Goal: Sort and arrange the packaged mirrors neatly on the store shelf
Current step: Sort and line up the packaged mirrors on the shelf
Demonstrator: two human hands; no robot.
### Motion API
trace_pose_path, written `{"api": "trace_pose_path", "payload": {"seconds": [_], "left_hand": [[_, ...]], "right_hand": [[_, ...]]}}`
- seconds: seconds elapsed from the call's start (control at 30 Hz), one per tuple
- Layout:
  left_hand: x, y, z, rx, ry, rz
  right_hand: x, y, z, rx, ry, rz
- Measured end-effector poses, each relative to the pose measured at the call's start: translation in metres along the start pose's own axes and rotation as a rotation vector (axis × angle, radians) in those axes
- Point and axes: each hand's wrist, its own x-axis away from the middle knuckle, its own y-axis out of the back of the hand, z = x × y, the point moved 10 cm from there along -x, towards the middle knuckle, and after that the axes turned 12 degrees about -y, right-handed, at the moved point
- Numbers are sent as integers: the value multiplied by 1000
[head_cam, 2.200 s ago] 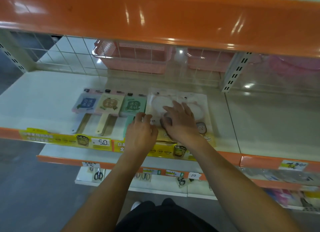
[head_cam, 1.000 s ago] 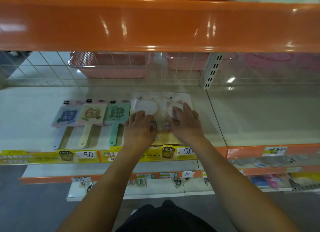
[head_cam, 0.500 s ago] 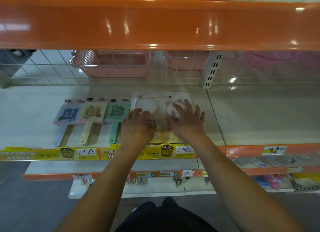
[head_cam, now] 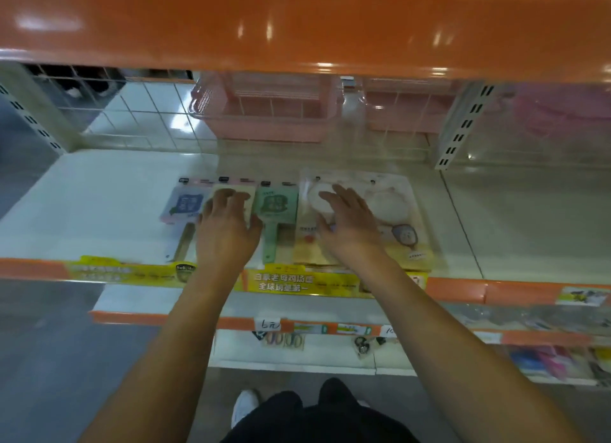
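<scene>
On the shelf (head_cam: 99, 194), left hand (head_cam: 226, 231) rests loosely curled on the beige hand mirror pack (head_cam: 246, 194), right hand (head_cam: 347, 224) flat on the round mirror pack (head_cam: 322, 199).

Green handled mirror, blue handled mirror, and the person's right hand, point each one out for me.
Green handled mirror (head_cam: 277, 204): head view, on its printed card face.
Blue handled mirror (head_cam: 185, 205): head view, on its blue label.
Right hand (head_cam: 350, 226): head view, on the back of the hand.

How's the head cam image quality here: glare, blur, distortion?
Head view: bright specular streaks on the orange shelf edge overhead; motion blur softens the left hand, the right hand and the print on the packaged mirrors; wide-angle bowing curves the shelf lines; the pink baskets behind the wire grid look hazy.
</scene>
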Motion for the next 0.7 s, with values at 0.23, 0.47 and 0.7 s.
{"api": "trace_pose_path", "payload": {"seconds": [0.23, 0.47, 0.7], "left_hand": [[2, -3, 39, 47, -159, 144], [-8, -23, 44, 79, -265, 236], [-19, -37, 24, 48, -356, 315]], "right_hand": [[5, -39, 54, 128, -72, -4], [13, -52, 59, 131, -86, -4], [-4, -60, 59, 221, -83, 47]]}}
